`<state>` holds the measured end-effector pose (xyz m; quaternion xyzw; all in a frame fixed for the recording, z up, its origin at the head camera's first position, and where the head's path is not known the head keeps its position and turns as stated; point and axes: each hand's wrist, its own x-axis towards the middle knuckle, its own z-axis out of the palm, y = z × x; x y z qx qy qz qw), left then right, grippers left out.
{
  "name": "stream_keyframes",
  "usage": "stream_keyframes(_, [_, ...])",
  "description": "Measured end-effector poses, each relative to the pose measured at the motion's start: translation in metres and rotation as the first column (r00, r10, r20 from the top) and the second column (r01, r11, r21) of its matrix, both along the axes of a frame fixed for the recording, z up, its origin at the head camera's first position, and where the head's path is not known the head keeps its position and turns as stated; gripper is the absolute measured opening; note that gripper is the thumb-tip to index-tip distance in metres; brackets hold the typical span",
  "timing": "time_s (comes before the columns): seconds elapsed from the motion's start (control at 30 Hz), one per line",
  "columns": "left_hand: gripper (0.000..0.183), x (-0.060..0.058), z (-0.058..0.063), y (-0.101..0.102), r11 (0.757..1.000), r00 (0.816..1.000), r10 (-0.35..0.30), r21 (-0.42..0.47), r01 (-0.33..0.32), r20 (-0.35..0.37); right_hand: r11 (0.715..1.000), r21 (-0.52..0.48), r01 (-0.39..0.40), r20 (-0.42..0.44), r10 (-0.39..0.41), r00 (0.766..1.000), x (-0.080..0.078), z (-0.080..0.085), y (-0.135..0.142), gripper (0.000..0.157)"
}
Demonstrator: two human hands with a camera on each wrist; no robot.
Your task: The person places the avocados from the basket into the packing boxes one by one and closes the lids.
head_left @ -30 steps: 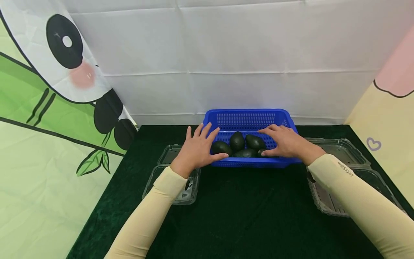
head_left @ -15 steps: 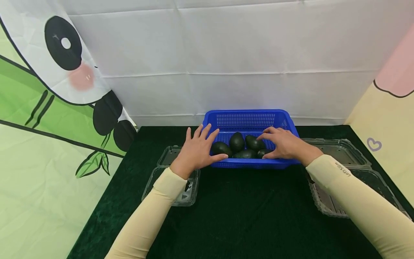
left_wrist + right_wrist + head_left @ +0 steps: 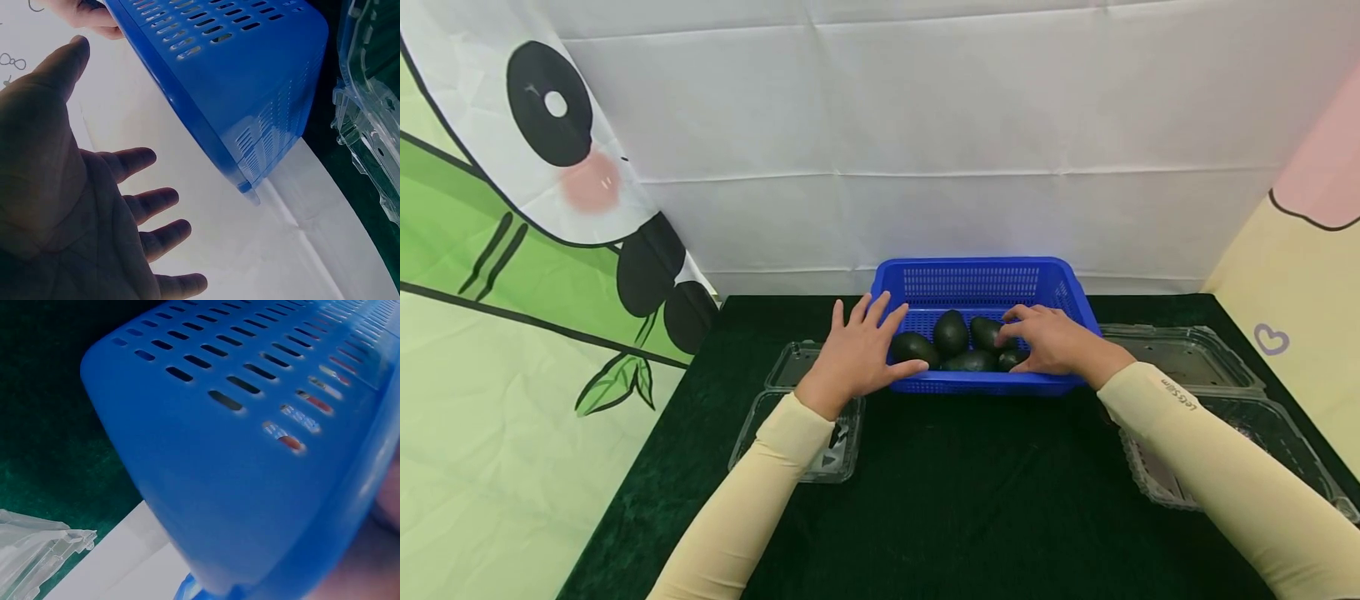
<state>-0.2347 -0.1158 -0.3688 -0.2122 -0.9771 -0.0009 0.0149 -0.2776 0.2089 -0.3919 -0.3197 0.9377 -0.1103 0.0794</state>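
Note:
Several dark green avocados lie in a blue plastic basket at the back of the table. My right hand reaches over the basket's right side, fingers bent down and thumb low, around the rightmost avocado. Whether it grips that avocado I cannot tell. Only a blurred edge of this hand shows beyond the basket wall in the right wrist view. My left hand hovers at the basket's front left corner, fingers spread and palm bare of anything. Its thumb tip overlaps the rim in the head view.
An open clear plastic clamshell box lies under my left forearm. Another larger clear clamshell lies on the right, partly covered by my right sleeve. Dark green cloth covers the table, and a white sheet hangs behind the basket.
My right hand has lowered and shifted slightly left, its fingers bending down over the avocados at the basket's right. The left hand has kept its place and its spread fingers.

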Motion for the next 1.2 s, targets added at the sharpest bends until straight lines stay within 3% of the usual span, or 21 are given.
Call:
stream_keyframes(0.3, [0.097,-0.001,0.000,0.000,1.000,1.000,-0.005,0.006,0.005,0.007,1.000,0.018,-0.001,-0.041,0.002,0.999,-0.001,-0.001,0.002,0.034])
stream_keyframes(0.6, [0.096,0.000,0.000,0.001,1.000,1.000,-0.006,-0.001,0.006,0.008,0.999,0.005,0.048,-0.061,-0.047,0.997,-0.001,0.000,0.014,0.035])
stream_keyframes(1.2, [0.097,0.000,-0.004,0.002,1.000,1.000,0.006,0.001,-0.006,0.007,0.998,-0.022,0.065,-0.010,-0.065,0.998,0.004,-0.003,0.020,0.035])
